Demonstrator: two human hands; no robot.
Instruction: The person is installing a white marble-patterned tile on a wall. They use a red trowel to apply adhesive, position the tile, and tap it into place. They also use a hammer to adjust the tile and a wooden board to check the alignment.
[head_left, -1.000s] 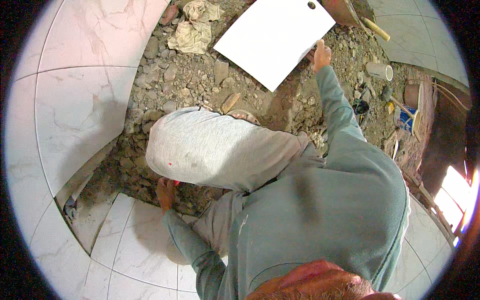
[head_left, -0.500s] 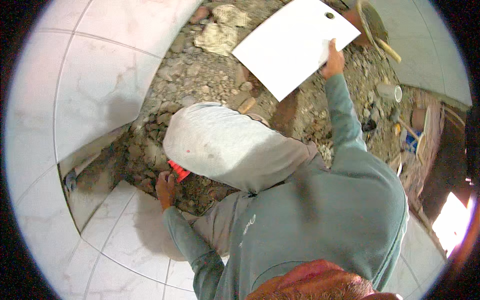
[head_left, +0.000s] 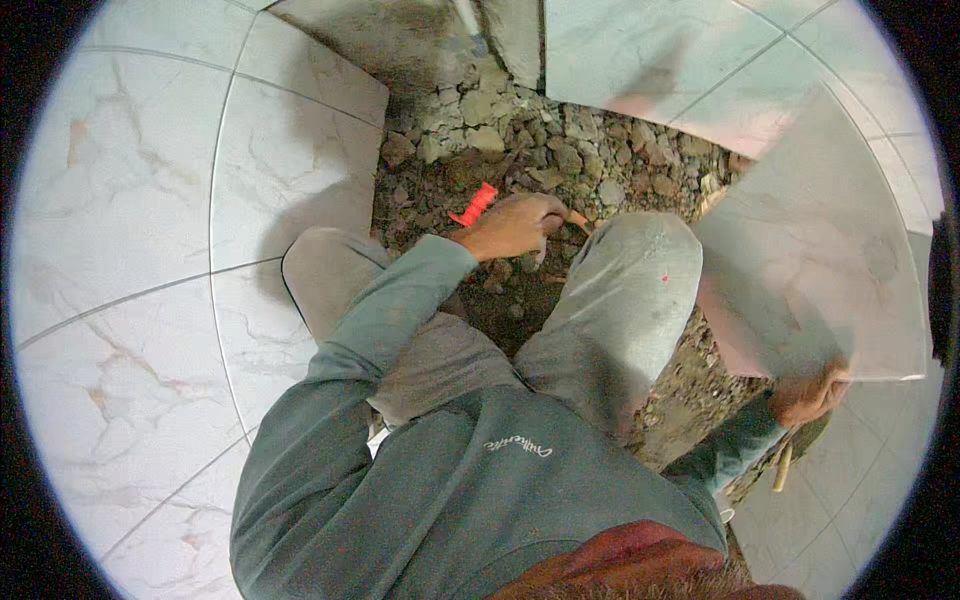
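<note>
Broadly, pale veined tiled floor (head_left: 130,180) fills the left side and returns at the upper right, framing a patch of loose rubble (head_left: 570,150) around which it ends in hard edges. To the right of the right knee (head_left: 640,270), raised above the rubble and the floor beyond, is a loose tile (head_left: 820,230). It looks like a stiff slab, probably heavy for its thinness, with no give in it; the smooth face could be slippery, and the corners and edges seem the parts most likely to chip. Opposite edges, with fingers underneath and clear of the corners, would be the sound place to take hold. As for looks, it is a washed-out greyish white with a pink cast, glossy and faintly marked, with a thin straight near edge; blur hides finer detail, and the lens bends its outline.

The right hand (head_left: 808,396) grips that near edge, fingers closed on it. The left hand (head_left: 515,225) is low over the rubble between the knees, fingers bent; whether they pinch anything cannot be told. Just beside its wrist lies a ridged red piece (head_left: 480,203), and below the right hand a slim yellow handle (head_left: 783,468) shows.
</note>
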